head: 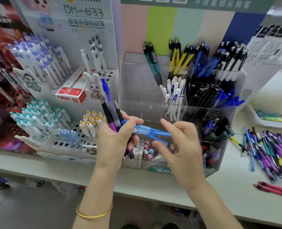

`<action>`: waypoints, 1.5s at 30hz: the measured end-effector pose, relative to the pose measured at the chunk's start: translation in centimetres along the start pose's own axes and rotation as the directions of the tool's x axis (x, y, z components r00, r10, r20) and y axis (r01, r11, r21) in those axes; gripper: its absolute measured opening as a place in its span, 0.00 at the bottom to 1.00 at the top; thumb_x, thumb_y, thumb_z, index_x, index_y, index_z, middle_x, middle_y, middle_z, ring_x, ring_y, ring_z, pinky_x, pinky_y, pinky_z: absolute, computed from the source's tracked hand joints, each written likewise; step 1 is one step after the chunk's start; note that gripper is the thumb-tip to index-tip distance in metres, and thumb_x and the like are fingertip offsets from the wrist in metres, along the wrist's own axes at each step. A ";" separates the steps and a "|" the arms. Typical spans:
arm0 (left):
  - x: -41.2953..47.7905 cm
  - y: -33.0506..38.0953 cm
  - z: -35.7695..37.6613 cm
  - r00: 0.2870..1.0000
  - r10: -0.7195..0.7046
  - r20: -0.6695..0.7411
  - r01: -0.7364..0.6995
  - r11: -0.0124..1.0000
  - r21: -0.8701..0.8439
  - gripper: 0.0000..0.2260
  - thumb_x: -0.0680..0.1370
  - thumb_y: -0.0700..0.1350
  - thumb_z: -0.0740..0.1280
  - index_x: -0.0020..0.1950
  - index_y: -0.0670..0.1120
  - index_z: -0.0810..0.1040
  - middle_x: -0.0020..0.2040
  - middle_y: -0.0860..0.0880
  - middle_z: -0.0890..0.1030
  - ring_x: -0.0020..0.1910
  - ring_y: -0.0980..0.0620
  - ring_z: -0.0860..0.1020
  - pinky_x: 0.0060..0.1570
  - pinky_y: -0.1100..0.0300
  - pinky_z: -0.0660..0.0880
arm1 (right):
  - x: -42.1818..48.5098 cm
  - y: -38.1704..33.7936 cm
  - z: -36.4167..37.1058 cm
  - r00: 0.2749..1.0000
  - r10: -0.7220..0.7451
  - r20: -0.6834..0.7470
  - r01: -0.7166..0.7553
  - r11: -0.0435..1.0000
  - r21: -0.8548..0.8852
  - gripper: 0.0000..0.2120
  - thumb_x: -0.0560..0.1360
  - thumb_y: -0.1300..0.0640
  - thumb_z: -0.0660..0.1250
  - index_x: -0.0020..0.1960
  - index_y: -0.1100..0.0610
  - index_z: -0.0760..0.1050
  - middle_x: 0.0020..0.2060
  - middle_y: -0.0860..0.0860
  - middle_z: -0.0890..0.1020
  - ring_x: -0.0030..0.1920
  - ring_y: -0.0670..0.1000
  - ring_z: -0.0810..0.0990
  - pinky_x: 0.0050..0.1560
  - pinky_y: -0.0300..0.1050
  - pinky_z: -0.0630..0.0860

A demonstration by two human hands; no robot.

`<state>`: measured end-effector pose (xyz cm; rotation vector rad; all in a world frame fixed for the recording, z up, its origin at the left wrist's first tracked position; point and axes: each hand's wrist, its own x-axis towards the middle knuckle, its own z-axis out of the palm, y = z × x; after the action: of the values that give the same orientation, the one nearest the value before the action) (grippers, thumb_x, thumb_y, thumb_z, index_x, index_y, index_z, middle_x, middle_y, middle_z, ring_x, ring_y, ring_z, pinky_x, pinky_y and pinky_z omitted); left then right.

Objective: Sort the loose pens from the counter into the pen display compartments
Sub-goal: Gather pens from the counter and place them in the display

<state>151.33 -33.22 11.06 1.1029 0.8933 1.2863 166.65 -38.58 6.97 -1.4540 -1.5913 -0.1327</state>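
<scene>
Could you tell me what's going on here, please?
A person is sorting pens. Their left hand grips a bundle of pens in front of the clear display, with two light blue pens sticking out sideways. The right hand, blurred, is at those pens' tips; whether its fingers pinch them is unclear. A pile of loose pens lies on the counter at right.

The one head-worn view looks forward and down from close above the pen display (137,90), the counter (153,179) edge crossing beneath it.
</scene>
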 end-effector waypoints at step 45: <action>1.1 -2.7 -4.4 0.905 -0.223 0.362 0.387 0.785 -0.485 0.18 0.75 0.35 0.62 0.65 0.40 0.71 0.44 0.45 0.78 0.38 0.53 0.75 0.38 0.58 0.76 | 6.4 -1.1 7.5 0.747 0.384 0.543 -0.469 0.883 0.021 0.20 0.74 0.62 0.68 0.65 0.57 0.70 0.56 0.50 0.77 0.46 0.44 0.79 0.44 0.36 0.75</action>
<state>147.97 -31.46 7.41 0.6243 0.4128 0.9800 162.57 -29.50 7.73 -1.7853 -1.5803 0.7091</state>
